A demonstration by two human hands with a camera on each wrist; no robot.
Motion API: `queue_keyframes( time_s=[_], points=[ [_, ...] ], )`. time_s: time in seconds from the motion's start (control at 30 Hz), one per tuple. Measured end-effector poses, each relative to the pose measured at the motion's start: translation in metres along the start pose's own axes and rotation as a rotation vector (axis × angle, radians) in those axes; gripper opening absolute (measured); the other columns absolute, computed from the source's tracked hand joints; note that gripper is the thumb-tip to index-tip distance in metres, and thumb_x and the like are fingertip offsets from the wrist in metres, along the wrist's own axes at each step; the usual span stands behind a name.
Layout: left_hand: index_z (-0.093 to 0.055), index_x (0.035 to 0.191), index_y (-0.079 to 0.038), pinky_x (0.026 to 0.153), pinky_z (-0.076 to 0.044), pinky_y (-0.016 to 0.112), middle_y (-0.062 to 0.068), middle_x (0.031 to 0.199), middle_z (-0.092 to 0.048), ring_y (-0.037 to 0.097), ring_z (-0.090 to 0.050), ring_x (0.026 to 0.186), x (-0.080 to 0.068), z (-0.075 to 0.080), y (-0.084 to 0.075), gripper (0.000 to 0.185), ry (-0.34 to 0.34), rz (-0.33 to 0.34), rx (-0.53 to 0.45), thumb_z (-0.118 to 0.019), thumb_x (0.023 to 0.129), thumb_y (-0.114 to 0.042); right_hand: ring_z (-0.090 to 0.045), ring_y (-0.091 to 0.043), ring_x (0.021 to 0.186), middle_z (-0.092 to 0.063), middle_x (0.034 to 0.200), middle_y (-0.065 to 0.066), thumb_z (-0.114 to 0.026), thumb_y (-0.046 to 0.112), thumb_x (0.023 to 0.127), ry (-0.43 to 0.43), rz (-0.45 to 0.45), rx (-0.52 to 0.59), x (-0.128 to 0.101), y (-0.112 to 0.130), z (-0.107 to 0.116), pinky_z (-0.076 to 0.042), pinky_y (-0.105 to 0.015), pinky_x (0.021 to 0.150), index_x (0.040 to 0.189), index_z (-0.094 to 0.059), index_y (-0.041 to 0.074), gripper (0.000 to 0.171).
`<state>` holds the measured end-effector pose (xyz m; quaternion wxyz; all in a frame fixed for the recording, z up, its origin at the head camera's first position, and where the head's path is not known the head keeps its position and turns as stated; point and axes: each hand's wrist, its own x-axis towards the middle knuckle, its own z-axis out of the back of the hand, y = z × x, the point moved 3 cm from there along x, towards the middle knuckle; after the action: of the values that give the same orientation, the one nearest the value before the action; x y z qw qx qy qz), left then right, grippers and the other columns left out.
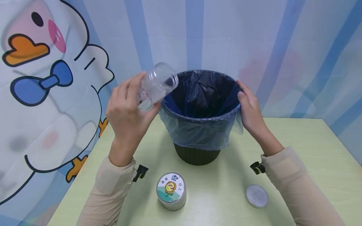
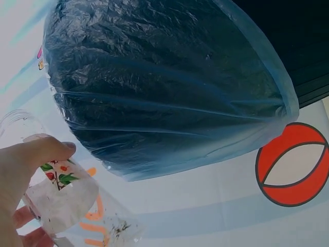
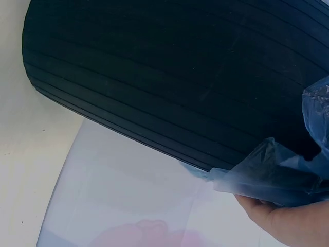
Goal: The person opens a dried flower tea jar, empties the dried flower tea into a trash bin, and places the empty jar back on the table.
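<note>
My left hand (image 1: 125,108) grips a clear jar (image 1: 159,80), tilted so its open mouth points at the left rim of a black trash bin (image 1: 198,156). In the left wrist view, the jar (image 2: 64,203) carries a floral label (image 2: 57,174), and small dark bits (image 2: 122,228) show near its base. A thin blue trash bag (image 1: 195,133) lines the bin and folds down over its rim. On the far right side, my right hand (image 1: 250,108) holds the bin's rim through the bag, thumb on top; most of its fingers are hidden behind the plastic in the right wrist view.
A round canister (image 1: 171,191) with a sunflower picture on its top stands in front of the bin. Right of it lies a round grey lid (image 1: 256,196). The pale table (image 1: 305,150) meets a printed blue-striped cloth (image 1: 220,37) behind.
</note>
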<state>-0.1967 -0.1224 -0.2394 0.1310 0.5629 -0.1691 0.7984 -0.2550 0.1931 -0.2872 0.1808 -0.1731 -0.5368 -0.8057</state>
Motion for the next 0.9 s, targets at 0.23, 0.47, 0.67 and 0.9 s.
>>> queue_keyframes(
  time_s=[0.23, 0.47, 0.67, 0.9],
  points=[
    [-0.062, 0.132, -0.011, 0.069, -0.054, 0.052, 0.013, 0.116, -0.069, 0.035, -0.065, 0.091, -0.004, 0.004, -0.002, 0.07, -0.013, 0.023, -0.04, -0.086, 0.074, -0.041, -0.017, -0.025, 0.149, -0.023, 0.162, -0.013, -0.027, 0.025, 0.11, 0.012, 0.007, -0.026, 0.0, -0.002, 0.002, -0.012, -0.043, 0.12, 0.156, -0.026, 0.002, 0.052],
    [-0.06, 0.132, -0.01, 0.068, -0.055, 0.052, 0.013, 0.113, -0.07, 0.033, -0.066, 0.09, -0.007, 0.006, -0.005, 0.075, 0.004, 0.048, -0.109, -0.089, 0.07, -0.04, -0.015, -0.025, 0.15, -0.02, 0.163, -0.01, -0.029, 0.034, 0.11, 0.05, -0.012, -0.066, -0.001, -0.001, 0.007, -0.011, -0.045, 0.12, 0.158, -0.023, 0.007, 0.056],
    [-0.061, 0.13, -0.007, 0.067, -0.055, 0.05, 0.013, 0.109, -0.07, 0.03, -0.065, 0.089, -0.009, 0.009, -0.008, 0.075, 0.023, 0.06, -0.154, -0.09, 0.068, -0.039, -0.013, -0.025, 0.15, -0.018, 0.164, -0.008, -0.028, 0.037, 0.11, 0.066, -0.022, -0.067, -0.003, -0.002, 0.009, -0.01, -0.045, 0.12, 0.159, -0.02, 0.01, 0.057],
    [-0.061, 0.128, -0.005, 0.067, -0.056, 0.048, 0.013, 0.108, -0.069, 0.029, -0.067, 0.089, -0.01, 0.012, -0.009, 0.075, 0.025, 0.067, -0.179, -0.091, 0.067, -0.038, -0.015, -0.027, 0.149, -0.02, 0.163, -0.011, -0.024, 0.038, 0.11, 0.055, -0.04, -0.073, -0.007, -0.005, 0.011, -0.011, -0.046, 0.12, 0.159, -0.023, 0.01, 0.056]
  ],
)
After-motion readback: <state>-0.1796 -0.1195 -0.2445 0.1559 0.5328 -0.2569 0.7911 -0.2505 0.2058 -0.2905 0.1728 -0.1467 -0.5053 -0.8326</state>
